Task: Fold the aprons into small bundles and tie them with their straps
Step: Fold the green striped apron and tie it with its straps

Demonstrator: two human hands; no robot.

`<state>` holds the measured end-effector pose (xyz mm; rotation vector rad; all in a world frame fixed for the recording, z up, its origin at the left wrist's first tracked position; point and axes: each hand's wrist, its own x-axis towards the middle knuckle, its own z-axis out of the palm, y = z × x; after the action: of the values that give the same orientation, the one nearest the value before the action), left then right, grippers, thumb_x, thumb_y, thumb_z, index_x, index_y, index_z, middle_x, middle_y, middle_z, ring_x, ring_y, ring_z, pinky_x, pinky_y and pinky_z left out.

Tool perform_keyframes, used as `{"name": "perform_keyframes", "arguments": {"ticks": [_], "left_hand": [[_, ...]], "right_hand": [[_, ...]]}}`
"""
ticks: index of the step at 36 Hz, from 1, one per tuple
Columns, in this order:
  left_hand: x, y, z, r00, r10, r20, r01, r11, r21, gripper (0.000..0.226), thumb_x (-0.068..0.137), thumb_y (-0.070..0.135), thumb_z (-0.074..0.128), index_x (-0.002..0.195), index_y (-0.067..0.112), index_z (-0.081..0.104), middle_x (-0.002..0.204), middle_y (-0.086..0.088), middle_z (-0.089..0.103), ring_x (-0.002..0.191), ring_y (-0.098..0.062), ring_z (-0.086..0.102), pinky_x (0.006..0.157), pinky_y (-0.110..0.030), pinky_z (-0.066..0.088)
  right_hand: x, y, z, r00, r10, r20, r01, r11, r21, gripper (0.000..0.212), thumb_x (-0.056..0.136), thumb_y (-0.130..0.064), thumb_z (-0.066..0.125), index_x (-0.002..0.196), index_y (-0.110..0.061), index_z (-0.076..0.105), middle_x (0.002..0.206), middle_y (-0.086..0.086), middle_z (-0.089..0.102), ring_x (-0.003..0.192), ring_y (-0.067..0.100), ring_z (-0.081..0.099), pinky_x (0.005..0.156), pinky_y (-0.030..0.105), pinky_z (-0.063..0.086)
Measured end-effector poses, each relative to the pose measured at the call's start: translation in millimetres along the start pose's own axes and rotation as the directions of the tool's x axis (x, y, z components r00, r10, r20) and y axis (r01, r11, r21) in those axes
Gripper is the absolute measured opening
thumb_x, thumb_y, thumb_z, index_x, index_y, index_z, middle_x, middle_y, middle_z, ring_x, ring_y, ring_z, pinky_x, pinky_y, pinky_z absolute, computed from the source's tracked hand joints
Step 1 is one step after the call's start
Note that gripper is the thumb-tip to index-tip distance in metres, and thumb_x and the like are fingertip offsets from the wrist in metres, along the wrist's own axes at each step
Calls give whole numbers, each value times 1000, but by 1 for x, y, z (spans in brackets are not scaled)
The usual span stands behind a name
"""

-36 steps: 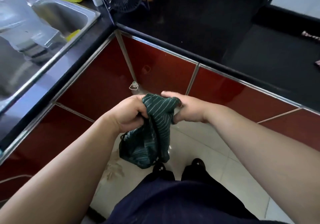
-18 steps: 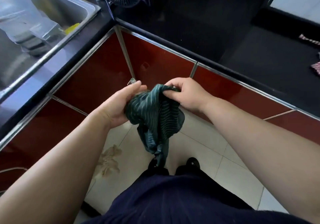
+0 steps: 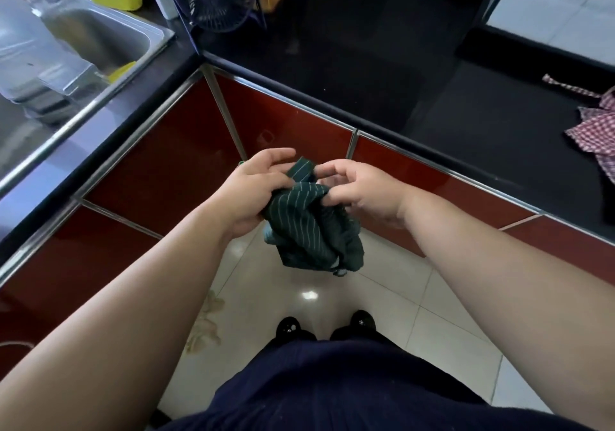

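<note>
Left hand [image 3: 253,191] grips the side of the green striped apron [image 3: 309,231], thumb pressed onto the cloth and the upper fingers lifted loosely above it. Facing it, the right hand [image 3: 362,194] pinches a fold at the top of the same wad, fingers curled in.

Between the two hands a short flat end of striped cloth, probably a strap [image 3: 301,169], sticks up. The apron is held in the air over the floor [image 3: 382,297], in front of the red cabinet fronts, and is already gathered into a small lump whose lower part hangs loose. It looks folded down and in the middle of being wrapped or knotted. Whether a knot is closed I cannot tell.

Further out, a red checked apron [image 3: 595,134] lies spread and crumpled on the black tabletop [image 3: 366,64] at the right edge, with one strap trailing away from it. That one appears untouched, so at least one whole bundle remains.
</note>
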<state>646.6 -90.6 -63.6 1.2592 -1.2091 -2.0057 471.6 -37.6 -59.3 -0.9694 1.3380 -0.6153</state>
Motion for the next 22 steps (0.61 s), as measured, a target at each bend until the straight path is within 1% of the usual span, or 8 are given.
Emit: {"name": "perform_keyframes", "arguments": {"ticks": [3,6,8,11,13,15,17,22], "left_hand": [[-2,12,6,990,11,137,-18,999,51,43,89,-15,40,117,12,59,77,4,69,64,-11,63,60,-23,51],[-2,19,11,979,14,202,-27,998,64,40,90,-14,37,99,14,65,57,6,53,52,-9,51,54,-21,45],[-3,20,14,968,39,246,-47,998,30,41,88,-14,39,87,16,66,55,6,51,50,-8,50,54,-21,45],[-3,18,12,965,73,251,-60,996,-59,45,83,-13,44,71,21,70,58,0,54,52,-12,52,58,-27,46],[-3,16,9,972,79,223,-56,992,-110,41,79,-12,46,68,20,70,60,-3,54,53,-14,52,60,-29,46],[-5,14,6,978,62,200,-32,988,-152,35,71,-8,47,66,19,69,63,-5,52,52,-15,52,58,-29,47],[-8,13,3,985,36,171,-4,983,-184,34,64,-5,42,65,16,69,69,-7,51,51,-14,50,52,-24,46],[-11,10,-9,998,-52,34,56,990,-129,18,70,10,53,73,14,70,73,-7,57,56,-16,51,56,-27,44]], "right_hand": [[2,5,-7,986,57,-155,-51,998,42,67,87,6,45,145,-25,31,150,8,31,109,14,49,92,34,52],[5,13,-13,979,16,-202,-86,935,-345,88,85,4,49,152,-35,8,160,2,9,133,23,38,68,17,47],[10,19,-12,982,74,-176,-152,861,-486,96,87,-12,62,151,-39,-4,161,0,0,142,28,25,86,24,45],[18,21,-2,912,364,-187,-404,875,-266,116,75,-44,77,150,-34,-10,155,10,17,129,37,42,81,42,51],[21,24,2,824,549,-140,-549,835,43,95,74,-31,81,147,-14,23,133,15,46,98,29,58,60,33,54],[18,33,6,773,631,-65,-613,769,184,17,83,-9,70,93,0,59,82,12,63,60,15,59,45,17,46],[16,43,8,802,593,-69,-560,787,259,30,87,4,53,62,-10,45,47,2,44,30,7,39,32,11,27],[32,28,-2,781,500,-373,-353,847,397,16,88,5,42,81,-6,51,71,9,48,52,18,49,35,18,39]]}}
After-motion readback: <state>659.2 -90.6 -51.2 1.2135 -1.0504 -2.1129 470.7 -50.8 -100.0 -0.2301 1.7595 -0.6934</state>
